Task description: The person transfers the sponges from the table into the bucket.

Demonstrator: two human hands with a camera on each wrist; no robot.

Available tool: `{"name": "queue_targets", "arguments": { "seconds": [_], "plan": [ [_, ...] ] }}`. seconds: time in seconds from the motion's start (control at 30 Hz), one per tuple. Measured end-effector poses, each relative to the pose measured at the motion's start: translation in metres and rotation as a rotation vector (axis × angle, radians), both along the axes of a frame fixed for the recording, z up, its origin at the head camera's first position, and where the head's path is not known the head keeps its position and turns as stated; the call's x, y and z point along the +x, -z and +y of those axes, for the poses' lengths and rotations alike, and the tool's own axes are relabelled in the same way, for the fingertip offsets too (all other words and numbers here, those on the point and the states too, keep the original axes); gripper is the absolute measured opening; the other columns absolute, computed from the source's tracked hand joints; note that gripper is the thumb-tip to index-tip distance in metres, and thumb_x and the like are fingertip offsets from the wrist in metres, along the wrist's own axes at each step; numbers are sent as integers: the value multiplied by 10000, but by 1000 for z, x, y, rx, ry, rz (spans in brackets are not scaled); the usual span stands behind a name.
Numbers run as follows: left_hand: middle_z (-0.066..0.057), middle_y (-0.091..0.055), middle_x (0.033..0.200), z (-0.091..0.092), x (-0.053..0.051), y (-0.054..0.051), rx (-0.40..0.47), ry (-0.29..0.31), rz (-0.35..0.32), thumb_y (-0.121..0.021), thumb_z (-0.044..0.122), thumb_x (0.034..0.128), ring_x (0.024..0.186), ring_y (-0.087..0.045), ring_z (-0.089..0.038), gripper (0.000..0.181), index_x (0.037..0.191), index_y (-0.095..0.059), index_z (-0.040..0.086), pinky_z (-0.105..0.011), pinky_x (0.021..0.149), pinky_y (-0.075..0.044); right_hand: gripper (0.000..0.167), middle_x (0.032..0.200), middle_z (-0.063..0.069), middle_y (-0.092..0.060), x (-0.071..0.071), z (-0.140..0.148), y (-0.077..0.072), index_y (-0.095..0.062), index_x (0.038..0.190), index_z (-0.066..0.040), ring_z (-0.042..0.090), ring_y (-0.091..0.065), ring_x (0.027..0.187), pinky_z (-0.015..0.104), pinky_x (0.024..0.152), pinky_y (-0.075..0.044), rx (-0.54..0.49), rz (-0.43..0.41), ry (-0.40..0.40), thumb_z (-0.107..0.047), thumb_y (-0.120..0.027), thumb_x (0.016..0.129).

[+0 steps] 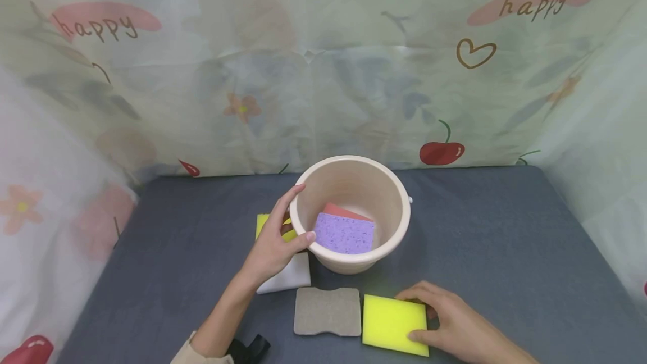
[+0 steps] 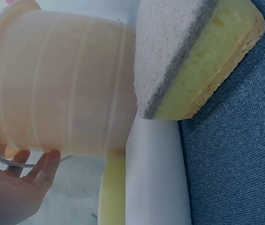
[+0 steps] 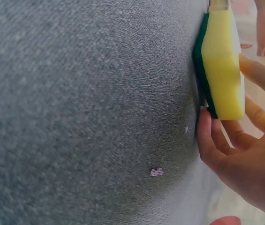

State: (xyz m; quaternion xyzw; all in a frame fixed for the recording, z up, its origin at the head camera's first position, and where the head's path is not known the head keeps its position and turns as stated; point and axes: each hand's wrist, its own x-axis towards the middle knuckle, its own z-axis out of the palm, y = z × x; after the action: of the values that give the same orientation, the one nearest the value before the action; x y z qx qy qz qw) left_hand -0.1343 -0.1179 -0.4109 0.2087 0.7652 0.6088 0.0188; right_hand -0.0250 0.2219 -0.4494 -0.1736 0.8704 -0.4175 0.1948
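A cream bucket (image 1: pixel 399 229) stands at the middle of the table, holding a purple sponge (image 1: pixel 345 233) and a red one (image 1: pixel 343 211). My left hand (image 1: pixel 270 249) grips its rim on the left, thumb over the edge; the left wrist view shows that hand (image 2: pixel 15 187) at the bucket (image 2: pixel 66 84). At the front right, my right hand (image 1: pixel 450 319) holds a yellow sponge (image 1: pixel 391 322) by its right side. In the right wrist view the fingers of that hand (image 3: pixel 245 159) are around the sponge's end (image 3: pixel 221 70), whose underside is dark green.
A grey sponge with notched sides (image 1: pixel 327 312) lies in front of the bucket. A white sponge (image 1: pixel 288 275) and another yellow sponge (image 1: pixel 262 222) are left of the bucket, partly hidden by my left hand. A black object (image 1: pixel 250 350) is by my left sleeve.
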Motion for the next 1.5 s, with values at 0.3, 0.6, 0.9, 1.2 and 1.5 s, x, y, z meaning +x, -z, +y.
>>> {"name": "queue_targets", "arguments": {
  "seconds": [0.3,0.6,0.9,1.2,1.5],
  "plan": [
    [2,-303,1563,-1,0,1,-5,-2,2,-736,104,866,1313,-480,-285,828,1543,-320,335,-534,1009,-443,481,1191,42,-590,-3,4,4,-663,1190,-198,163,-607,1016,273,748,-569,-142,-135,121,-381,-841,783],
    [3,-302,1565,0,0,-1,-9,0,10,-734,122,869,1309,-480,-282,822,1544,-314,332,-528,1006,-447,456,1179,69,-631,-6,8,2,-671,1190,-128,176,-625,966,291,746,-565,-193,-171,164,-324,-828,810],
    [8,-306,1567,-1,-2,-1,-4,-2,18,-739,157,870,1310,-477,-291,811,1544,-321,321,-543,1005,-439,435,1237,-22,-656,-9,10,-12,-685,1247,-205,143,-588,1121,284,853,-525,-151,-117,135,-359,-784,851],
    [9,-312,1563,-1,-1,0,-14,-6,18,-732,138,869,1308,-477,-282,817,1546,-314,324,-542,1003,-441,421,1268,38,-638,-8,8,-31,-688,1256,-205,123,-583,1117,304,798,-569,-197,-159,123,-324,-781,862],
    [3,-317,1561,-1,0,1,-10,-5,24,-738,182,870,1306,-480,-284,806,1545,-320,316,-546,998,-441,431,1272,75,-650,-9,8,-58,-685,1283,-150,66,-592,1126,359,761,-590,-284,-109,94,-237,-778,872]
  ]
}}
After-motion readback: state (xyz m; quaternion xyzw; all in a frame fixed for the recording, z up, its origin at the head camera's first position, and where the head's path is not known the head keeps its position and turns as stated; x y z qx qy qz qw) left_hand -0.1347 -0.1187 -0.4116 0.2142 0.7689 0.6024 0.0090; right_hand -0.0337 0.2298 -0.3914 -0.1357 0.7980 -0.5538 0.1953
